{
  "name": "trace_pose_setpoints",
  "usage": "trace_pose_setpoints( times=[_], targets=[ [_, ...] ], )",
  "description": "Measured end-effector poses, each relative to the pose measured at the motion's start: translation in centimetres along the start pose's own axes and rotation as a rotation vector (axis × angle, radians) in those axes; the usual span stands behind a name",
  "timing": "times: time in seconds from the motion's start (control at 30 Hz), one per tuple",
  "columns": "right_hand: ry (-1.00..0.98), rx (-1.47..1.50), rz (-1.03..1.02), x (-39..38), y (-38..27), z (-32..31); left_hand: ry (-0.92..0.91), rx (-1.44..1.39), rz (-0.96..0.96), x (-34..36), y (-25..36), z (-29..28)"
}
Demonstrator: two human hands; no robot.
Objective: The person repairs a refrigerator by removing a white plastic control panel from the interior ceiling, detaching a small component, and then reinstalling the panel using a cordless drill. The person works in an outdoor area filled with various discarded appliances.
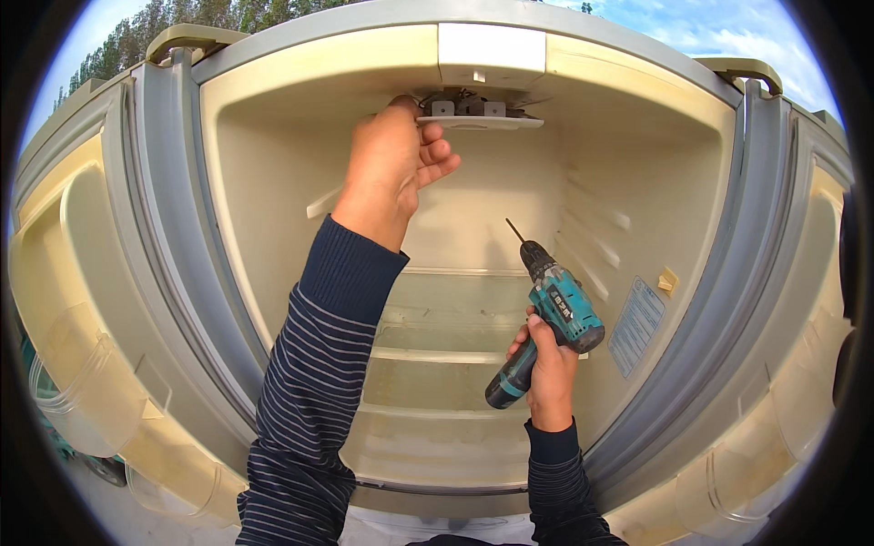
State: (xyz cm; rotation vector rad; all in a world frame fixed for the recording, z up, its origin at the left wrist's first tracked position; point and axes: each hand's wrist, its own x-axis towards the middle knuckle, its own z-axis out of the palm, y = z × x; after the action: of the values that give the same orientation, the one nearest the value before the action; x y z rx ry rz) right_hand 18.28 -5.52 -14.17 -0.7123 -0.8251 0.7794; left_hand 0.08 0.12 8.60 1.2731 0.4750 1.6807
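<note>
My left hand [401, 159] is raised to the fridge ceiling, gripping the left end of a hanging white plastic fixture [496, 121] with small dark parts and wires on it; some fingertips are hidden. Just above the fixture is a white housing [492, 55]. My right hand [546, 369] is closed around the handle of a teal and black cordless drill [560, 300]. Its thin bit points up and slightly left, below the fixture and apart from it.
The cream fridge interior [273, 209] has glass shelves [437, 309] low at the back and a printed label [635, 326] on its right wall. Open doors with bins flank it on the left [91, 300] and right [792, 309]. Trees and sky show above.
</note>
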Motion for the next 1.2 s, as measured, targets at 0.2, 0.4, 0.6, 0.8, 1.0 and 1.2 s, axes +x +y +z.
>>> trace_pose_setpoints(
  times=[0.2, 0.4, 0.6, 0.8, 1.0, 1.2],
  targets=[
    [0.025, -0.094, -0.051, 0.8, 0.6, -1.3, 0.059, 0.065, 0.022, -1.9, -1.8, 3.2],
    [-0.042, -0.465, -0.166, 1.7, 0.0, -2.5, 0.014, 0.151, 0.061, -4.6, -3.2, -2.7],
    [-0.018, -1.171, -0.319, 0.9, -2.1, -0.9, 0.091, 0.164, 0.155, -6.3, -10.3, -8.8],
    [-0.023, -1.356, -0.348, 1.9, -2.0, -0.6, 0.116, 0.224, 0.26, -7.4, -11.9, -10.3],
    [-0.021, -1.353, -0.356, 2.0, -1.4, -0.2, 0.124, 0.29, 0.36, -7.7, -13.0, -10.4],
    [-0.092, -1.429, -0.336, 3.9, -0.7, -0.9, 0.093, 0.29, 0.308, -7.8, -15.0, -10.4]
  ],
)
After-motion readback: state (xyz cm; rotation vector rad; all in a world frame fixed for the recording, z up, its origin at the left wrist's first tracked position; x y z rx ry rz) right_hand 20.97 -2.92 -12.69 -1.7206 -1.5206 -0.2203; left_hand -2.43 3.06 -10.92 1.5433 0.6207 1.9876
